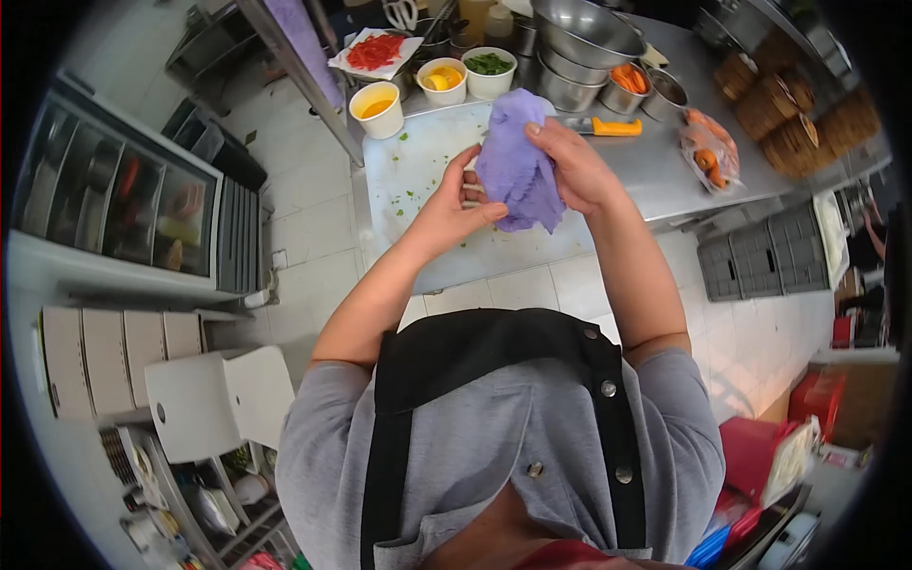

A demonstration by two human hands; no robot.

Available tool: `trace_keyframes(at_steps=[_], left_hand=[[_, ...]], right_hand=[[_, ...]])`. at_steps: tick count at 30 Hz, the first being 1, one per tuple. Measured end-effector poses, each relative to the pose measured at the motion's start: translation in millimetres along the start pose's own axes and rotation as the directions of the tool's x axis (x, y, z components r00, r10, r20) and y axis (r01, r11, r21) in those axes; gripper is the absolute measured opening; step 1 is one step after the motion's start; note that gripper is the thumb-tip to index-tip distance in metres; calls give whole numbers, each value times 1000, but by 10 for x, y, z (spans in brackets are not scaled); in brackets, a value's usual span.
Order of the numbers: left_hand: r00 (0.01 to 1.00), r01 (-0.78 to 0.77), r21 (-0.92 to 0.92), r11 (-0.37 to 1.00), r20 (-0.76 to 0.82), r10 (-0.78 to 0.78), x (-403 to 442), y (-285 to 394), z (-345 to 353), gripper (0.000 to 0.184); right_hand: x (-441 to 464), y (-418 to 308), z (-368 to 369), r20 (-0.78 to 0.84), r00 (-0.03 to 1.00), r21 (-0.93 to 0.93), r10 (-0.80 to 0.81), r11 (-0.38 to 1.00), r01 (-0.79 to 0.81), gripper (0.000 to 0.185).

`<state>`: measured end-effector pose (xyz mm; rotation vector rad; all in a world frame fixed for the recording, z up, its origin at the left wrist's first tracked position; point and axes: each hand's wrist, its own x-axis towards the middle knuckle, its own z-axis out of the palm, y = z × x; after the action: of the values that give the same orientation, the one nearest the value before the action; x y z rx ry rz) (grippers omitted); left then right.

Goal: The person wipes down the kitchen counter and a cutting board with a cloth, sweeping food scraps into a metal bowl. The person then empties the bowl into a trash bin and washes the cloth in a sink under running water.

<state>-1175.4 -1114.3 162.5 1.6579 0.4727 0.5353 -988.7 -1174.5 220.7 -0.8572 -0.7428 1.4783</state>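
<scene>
Cloth of crumpled purple fabric (518,163) is up over the white rectangular cutting board (394,233) on our silvery metal bench (657,179), clamped in our left hand (451,201) and right hand (578,166). Swung wide, its loose edge might catch the white round tub of orange-yellow food (383,125) or the orange-handled knife (617,127); dragged low, it could scatter the small green scraps (408,197). Our forearms reach forward and converge, right thumb pressed on the cloth's face, left fingers curled at its left edge, thumb pointing inward.
</scene>
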Motion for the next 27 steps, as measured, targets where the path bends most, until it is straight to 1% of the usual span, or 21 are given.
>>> trace_keyframes(at_steps=[1, 3, 4, 6, 7, 8, 10, 11, 12, 14, 15, 16, 17, 18, 19, 20, 22, 23, 24, 26, 27], left_hand=[[999, 6, 1, 1000, -32, -6, 39, 31, 64, 84], [959, -12, 76, 997, -282, 33, 115, 149, 183, 77], [949, -7, 85, 996, -313, 33, 185, 118, 201, 77], [769, -16, 107, 994, -635, 80, 303, -22, 230, 68], [677, 68, 356, 932, -702, 219, 319, 29, 274, 63], [660, 77, 368, 927, -715, 229, 349, 81, 341, 63], [809, -26, 253, 967, -563, 169, 383, 178, 568, 55], [780, 31, 473, 881, -563, 275, 436, 169, 707, 53], [768, 47, 474, 879, -580, 271, 475, 159, 707, 53], [659, 70, 173, 982, -748, 85, 607, 112, 599, 47], [742, -134, -80, 988, -669, 46, 609, 33, 485, 37], [737, -136, -74, 988, -674, 50, 590, 106, 407, 37], [781, -167, -367, 915, -615, -104, 551, 229, 349, 33], [828, -176, -626, 759, -512, -229, 495, 327, 287, 32], [847, -203, -658, 725, -489, -208, 422, 390, 218, 35], [844, -206, -653, 728, -496, -206, 384, 458, 171, 35], [911, -271, -829, 489, -384, -147, 339, 599, 66, 37], [950, -260, -852, 454, -309, -35, 328, 616, 10, 42], [951, -257, -851, 458, -306, -35, 312, 646, 1, 42], [967, -252, -931, 265, -229, 114, 285, 778, 35, 56], [968, -246, -932, 266, -222, 119, 261, 796, 40, 56]], right_hand=[[34, -69, 9, 63, 998, -39, -21, 999, 24, 43], [101, -138, -51, 156, 988, -70, -22, 997, 33, 46], [153, -193, -101, 177, 984, -112, -30, 992, 51, 48], [254, -288, -211, 226, 974, -145, -32, 987, 66, 51], [320, -313, -279, 133, 991, -195, 18, 981, 8, 50], [398, -340, -344, 34, 998, -241, 60, 969, -50, 49], [541, -328, -384, 43, 994, -239, 102, 967, -89, 55], [582, -322, -373, 27, 990, -239, 142, 962, -132, 60], [603, -346, -371, 45, 987, -241, 156, 960, -141, 60], [576, -453, -301, 192, 968, -275, 163, 956, -106, 64], [661, -429, -383, 294, 951, -234, 99, 972, -29, 65], [709, -455, -447, 303, 948, -234, 100, 972, -27, 65], [737, -482, -510, 253, 967, -426, 1, 898, 111, 59], [760, -505, -577, 224, 968, -601, -109, 767, 226, 53], [771, -534, -646, 202, 965, -777, -168, 573, 262, 50], [754, -514, -684, 209, 963, -774, -167, 574, 268, 50], [705, -450, -717, 197, 946, -853, -258, 430, 295, 48], [712, -367, -745, 239, 947, -786, -215, 529, 319, 52], [691, -291, -735, 237, 946, -785, -220, 531, 320, 52], [501, -169, -610, 319, 937, -536, -142, 788, 302, 63], [378, -187, -531, 357, 933, -484, -42, 846, 224, 67]])
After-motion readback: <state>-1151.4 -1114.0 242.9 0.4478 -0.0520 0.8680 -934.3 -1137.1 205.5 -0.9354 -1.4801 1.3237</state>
